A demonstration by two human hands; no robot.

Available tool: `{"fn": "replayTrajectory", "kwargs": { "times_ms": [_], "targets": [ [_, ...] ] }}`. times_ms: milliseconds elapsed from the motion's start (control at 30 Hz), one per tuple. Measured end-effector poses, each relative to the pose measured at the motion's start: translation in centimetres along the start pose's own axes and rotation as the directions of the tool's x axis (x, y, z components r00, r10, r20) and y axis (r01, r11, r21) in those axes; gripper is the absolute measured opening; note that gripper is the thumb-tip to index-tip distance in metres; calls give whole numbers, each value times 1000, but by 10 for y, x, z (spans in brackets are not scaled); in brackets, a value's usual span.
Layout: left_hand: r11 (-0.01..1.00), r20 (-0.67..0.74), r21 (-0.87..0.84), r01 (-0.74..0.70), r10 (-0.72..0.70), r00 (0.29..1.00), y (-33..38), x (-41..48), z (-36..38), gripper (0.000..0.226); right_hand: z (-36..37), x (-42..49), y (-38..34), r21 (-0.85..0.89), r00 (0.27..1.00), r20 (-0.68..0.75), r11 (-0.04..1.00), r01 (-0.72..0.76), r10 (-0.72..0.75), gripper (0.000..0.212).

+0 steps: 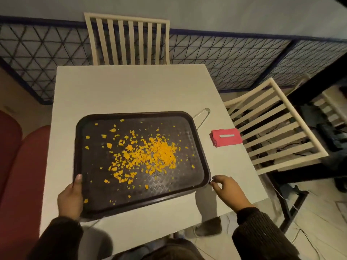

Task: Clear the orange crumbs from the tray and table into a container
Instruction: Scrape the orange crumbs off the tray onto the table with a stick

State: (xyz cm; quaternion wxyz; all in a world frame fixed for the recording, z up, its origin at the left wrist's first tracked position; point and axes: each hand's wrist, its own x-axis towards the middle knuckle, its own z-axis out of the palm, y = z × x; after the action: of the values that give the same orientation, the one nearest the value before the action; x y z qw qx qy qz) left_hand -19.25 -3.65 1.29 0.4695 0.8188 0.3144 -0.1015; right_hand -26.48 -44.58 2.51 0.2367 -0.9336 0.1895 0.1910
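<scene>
We had our left hand (70,198) closed on the near left edge of the dark tray (90,209), thumb over the rim, while our right hand (228,189) sat at the near right corner, fingers curled loosely and fingertips touching the rim. The orange crumbs (148,152) lay scattered across the tray, thickest right of centre. The tray rested on the white table (131,87), a folded red cloth (226,137) just beside its right side.

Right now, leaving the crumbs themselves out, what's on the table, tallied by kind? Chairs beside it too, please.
Dark tray: 1
Folded red cloth: 1
Metal wire handle poking out behind the tray: 1
White slatted chairs, one at the far side, one to the right: 2
Total: 5
No container is in view.
</scene>
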Motion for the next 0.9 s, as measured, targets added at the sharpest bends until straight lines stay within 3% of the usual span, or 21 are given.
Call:
{"fn": "replayTrajectory", "kwargs": {
  "times_ms": [267,400,500,600,733,800,900],
  "targets": [
    [971,-63,-129,199,-209,976,-37,-75,42,61,-34,30,79,-48,1000,-15,999,-8,7,27],
    [980,-147,-83,178,-189,971,-48,-110,56,57,-55,83,95,-74,995,-88,996,39,-46,26],
    [987,-179,-69,143,-153,972,-61,-133,63,36,-65,126,103,-92,987,-116,991,101,-112,24],
    [979,-209,-41,202,-206,956,-67,-150,70,56,-74,160,104,-116,973,-123,977,179,-193,22],
    [963,-178,-108,246,-262,949,-78,-172,76,69,-77,197,94,-119,972,-60,968,220,-228,35],
    [949,-199,-170,265,-296,934,-82,-178,78,65,-73,209,91,-74,979,-13,976,203,-204,35],
    [940,-227,-227,256,-306,925,-74,-189,83,52,-70,223,89,-155,978,-41,968,197,-205,33]
  ]
}}
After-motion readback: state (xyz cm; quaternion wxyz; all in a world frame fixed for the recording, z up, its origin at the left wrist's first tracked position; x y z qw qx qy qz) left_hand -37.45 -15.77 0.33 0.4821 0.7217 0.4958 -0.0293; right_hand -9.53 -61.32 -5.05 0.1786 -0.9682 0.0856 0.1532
